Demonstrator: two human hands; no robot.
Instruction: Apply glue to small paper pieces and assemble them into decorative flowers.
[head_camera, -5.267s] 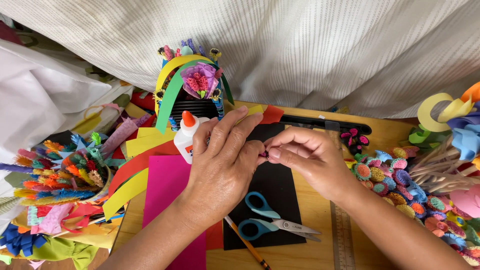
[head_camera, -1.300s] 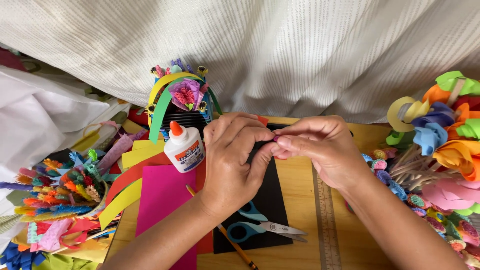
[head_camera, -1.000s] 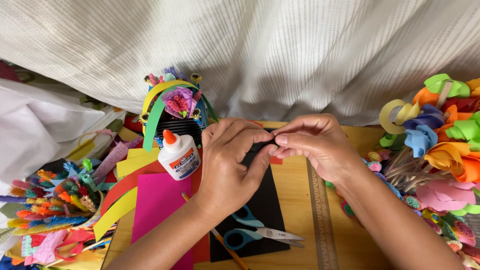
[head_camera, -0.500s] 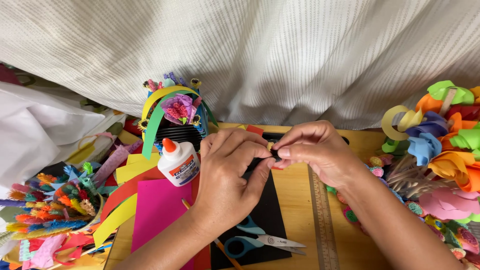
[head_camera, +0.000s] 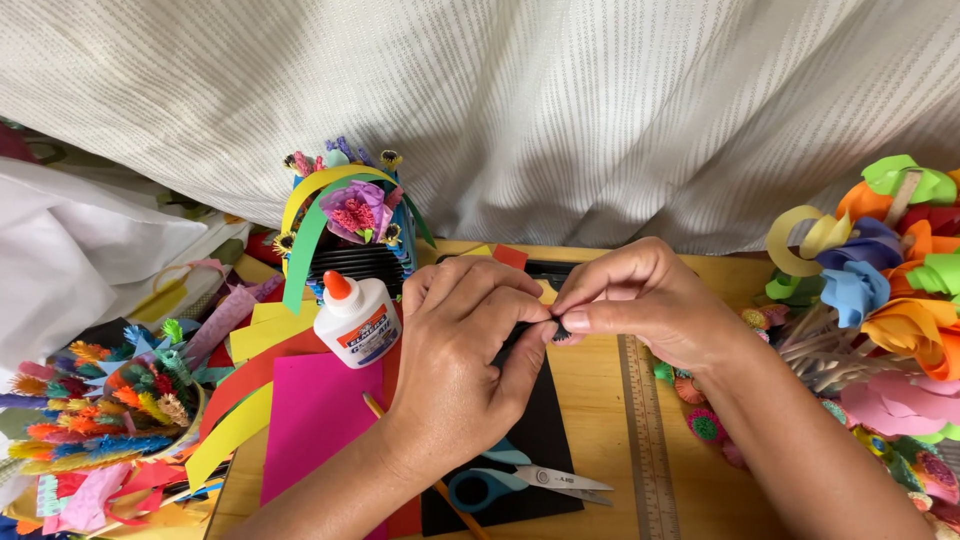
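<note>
My left hand (head_camera: 465, 365) and my right hand (head_camera: 645, 300) meet above a black paper sheet (head_camera: 540, 440) on the wooden table (head_camera: 600, 400). Between the fingertips of both hands is a small dark rolled paper piece (head_camera: 553, 331), mostly hidden by the fingers. A white glue bottle with an orange cap (head_camera: 355, 318) stands just left of my left hand. Blue-handled scissors (head_camera: 520, 480) lie on the black sheet below my left wrist.
A pink paper sheet (head_camera: 315, 420) and yellow and red strips lie at left. A dark paper basket with flowers (head_camera: 350, 225) stands behind the glue. A ruler (head_camera: 645, 430) lies at right. Paper flowers fill the right edge (head_camera: 890, 290) and left corner (head_camera: 110, 410).
Both hands stay pinched together on the small piece, shifting slightly as the view moves. The fingers have kept working the piece between them.
</note>
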